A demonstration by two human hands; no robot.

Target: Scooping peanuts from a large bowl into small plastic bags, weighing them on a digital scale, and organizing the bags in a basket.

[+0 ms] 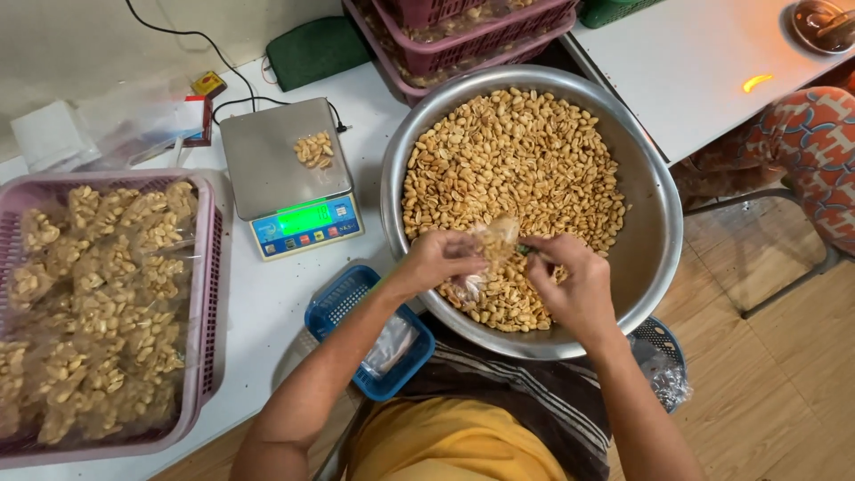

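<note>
Down over the big steel bowl [655, 223] of roasted peanuts [512, 160], both hands grip one small clear plastic bag [494, 242]: the left hand [436, 260] is closed on its left side, the right hand [570, 283] pinches its right edge with fingers curled. The bag is partly filled with peanuts, but its film is so transparent against the nuts below that its outline is hard to follow, and its lower end blurs into the heap. The bowl's near rim is hidden behind the wrists and the person's lap, where a striped cloth [525, 392] and a yellow garment [450, 445] show. On the white tabletop [267, 303] to the left stands a digital scale [289, 174] with a small pile of peanuts on its steel pan and a lit green display. Just beside the left forearm lies a small blue basket [343, 303] holding what seem to be empty clear bags; the forearm covers part of it. Farther left, a pink basket [209, 294], cut off by the frame edge, is packed with filled bags [98, 303]. At the top, stacked pink crates [472, 40] are cropped, their contents hard to make out.
</note>
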